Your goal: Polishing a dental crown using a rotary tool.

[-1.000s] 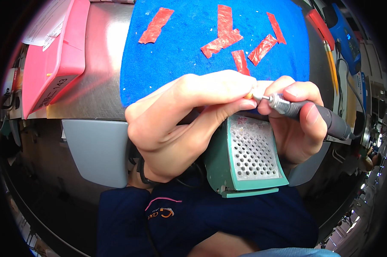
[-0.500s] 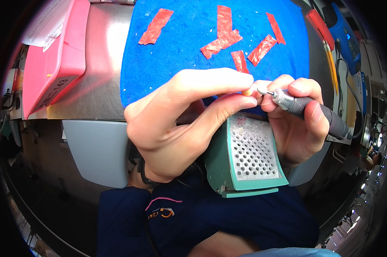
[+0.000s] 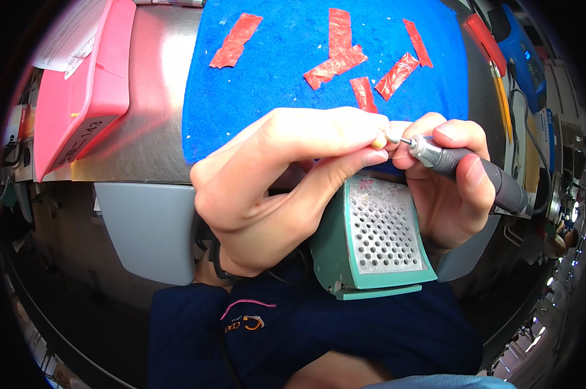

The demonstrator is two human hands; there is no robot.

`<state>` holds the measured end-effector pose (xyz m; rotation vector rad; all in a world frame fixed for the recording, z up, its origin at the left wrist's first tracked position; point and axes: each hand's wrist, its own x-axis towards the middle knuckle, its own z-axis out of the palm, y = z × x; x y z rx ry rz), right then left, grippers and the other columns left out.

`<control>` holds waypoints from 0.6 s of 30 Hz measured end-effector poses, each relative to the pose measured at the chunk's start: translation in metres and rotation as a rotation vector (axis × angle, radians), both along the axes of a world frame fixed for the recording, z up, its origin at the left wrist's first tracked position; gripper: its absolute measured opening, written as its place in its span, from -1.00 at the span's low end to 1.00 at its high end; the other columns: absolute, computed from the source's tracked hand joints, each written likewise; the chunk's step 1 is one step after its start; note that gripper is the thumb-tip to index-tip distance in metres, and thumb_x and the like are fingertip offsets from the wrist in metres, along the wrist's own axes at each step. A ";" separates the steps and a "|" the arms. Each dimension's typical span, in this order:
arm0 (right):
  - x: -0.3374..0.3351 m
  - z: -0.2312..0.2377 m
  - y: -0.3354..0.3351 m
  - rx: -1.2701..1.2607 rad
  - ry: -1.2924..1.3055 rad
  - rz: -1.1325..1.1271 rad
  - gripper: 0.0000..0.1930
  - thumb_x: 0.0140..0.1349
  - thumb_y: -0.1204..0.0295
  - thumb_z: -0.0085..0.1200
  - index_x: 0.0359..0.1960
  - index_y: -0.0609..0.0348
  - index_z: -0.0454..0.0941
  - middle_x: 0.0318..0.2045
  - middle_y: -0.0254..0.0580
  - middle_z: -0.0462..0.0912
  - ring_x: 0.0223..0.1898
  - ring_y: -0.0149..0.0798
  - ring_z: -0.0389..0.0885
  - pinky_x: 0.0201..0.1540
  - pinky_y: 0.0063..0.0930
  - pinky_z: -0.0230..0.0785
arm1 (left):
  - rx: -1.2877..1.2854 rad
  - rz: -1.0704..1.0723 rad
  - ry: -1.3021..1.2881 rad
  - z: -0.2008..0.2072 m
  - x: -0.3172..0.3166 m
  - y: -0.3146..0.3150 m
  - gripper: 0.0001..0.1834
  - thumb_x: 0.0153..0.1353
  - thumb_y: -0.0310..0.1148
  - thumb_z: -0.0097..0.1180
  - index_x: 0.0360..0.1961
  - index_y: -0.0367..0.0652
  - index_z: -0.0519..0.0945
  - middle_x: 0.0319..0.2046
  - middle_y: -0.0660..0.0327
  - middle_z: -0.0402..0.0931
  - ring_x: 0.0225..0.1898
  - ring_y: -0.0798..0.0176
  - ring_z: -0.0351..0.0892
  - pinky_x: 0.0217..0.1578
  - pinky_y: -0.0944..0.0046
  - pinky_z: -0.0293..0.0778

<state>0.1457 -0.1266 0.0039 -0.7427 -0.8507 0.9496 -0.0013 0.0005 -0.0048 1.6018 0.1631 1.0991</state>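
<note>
My left hand point(image 3: 267, 181) pinches a small yellowish tooth-like piece point(image 3: 381, 140) between thumb and index finger; the fingertips cover much of it. In my right hand point(image 3: 445, 204) is a dark rotary handpiece point(image 3: 477, 172), gripped like a pen and pointing left. Its rounded grey grinding bit point(image 3: 394, 137) is right at the piece, and I cannot tell whether they touch. Both hands meet above a green box with a perforated metal face point(image 3: 385, 227).
Several red strips point(image 3: 338, 42) lie on a blue towel point(image 3: 280, 71) beyond my hands. At left stands a pink tray point(image 3: 108, 84) with papers. A blue device point(image 3: 523, 58), cables and a yellow pencil-like stick point(image 3: 503, 107) are at right. Grey panels point(image 3: 147, 227) flank the green box.
The small piece has turned slightly in my left fingers, showing more of its yellowish side. My left index finger has dipped a little, and the handpiece has shifted slightly left.
</note>
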 end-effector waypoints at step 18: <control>-0.001 0.002 0.000 -0.002 0.008 0.009 -0.62 0.42 0.26 -0.17 0.09 0.31 0.38 -0.15 0.22 0.50 0.01 0.07 0.46 0.19 -0.01 0.25 | -0.003 0.002 -0.012 -0.001 0.000 0.001 -0.66 -0.03 -0.87 0.25 -0.23 -0.42 0.48 -0.25 -0.16 0.62 -0.19 0.06 0.69 -0.13 0.14 0.66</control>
